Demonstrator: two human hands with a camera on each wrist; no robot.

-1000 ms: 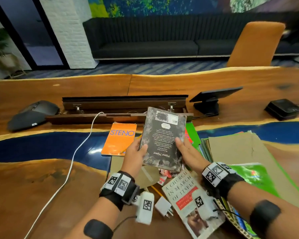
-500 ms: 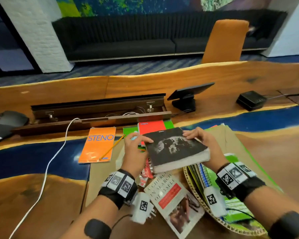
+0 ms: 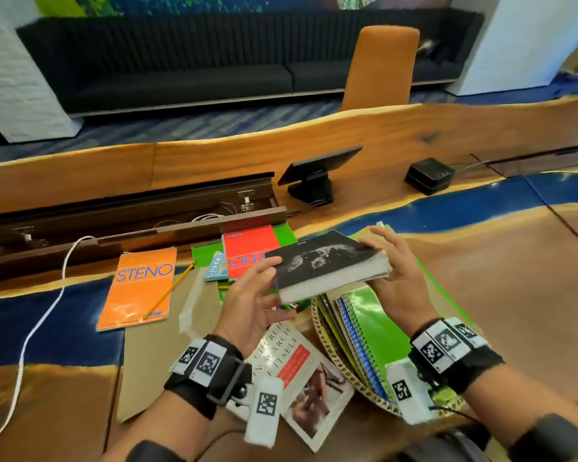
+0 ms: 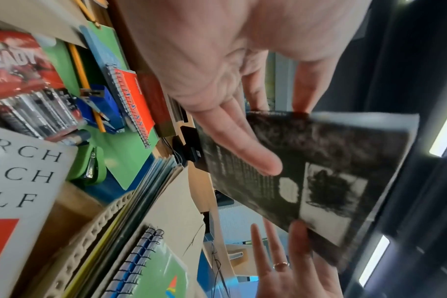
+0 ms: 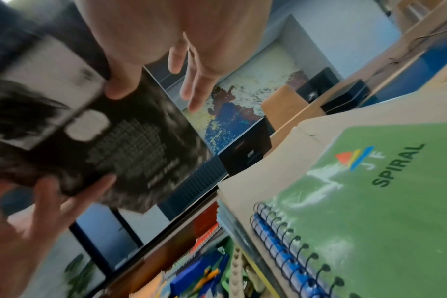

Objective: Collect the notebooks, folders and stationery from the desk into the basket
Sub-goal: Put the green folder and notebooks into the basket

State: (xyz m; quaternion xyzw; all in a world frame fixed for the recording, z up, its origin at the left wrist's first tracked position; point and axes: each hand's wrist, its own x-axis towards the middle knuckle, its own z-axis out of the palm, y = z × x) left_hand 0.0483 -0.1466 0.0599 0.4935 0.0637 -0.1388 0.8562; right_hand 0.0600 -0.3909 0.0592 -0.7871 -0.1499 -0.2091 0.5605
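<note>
A dark grey paperback hovers flat above the woven basket, held between both hands. My left hand pinches its left edge, thumb on top and fingers beneath. My right hand grips the right edge, thumb under the back cover. A green spiral notebook and folders stand in the basket. On the desk lie an orange STENO pad, a pencil, a red STENO pad and a white paperback.
A manila folder lies under my left wrist. A battery pack and a blue stapler lie beside the pads. A white cable runs from an open cable trough. A tablet stand and a black box sit behind.
The dark book went from upright facing me to lying flat, and both hands carried it right, over the basket. The view has turned right.
</note>
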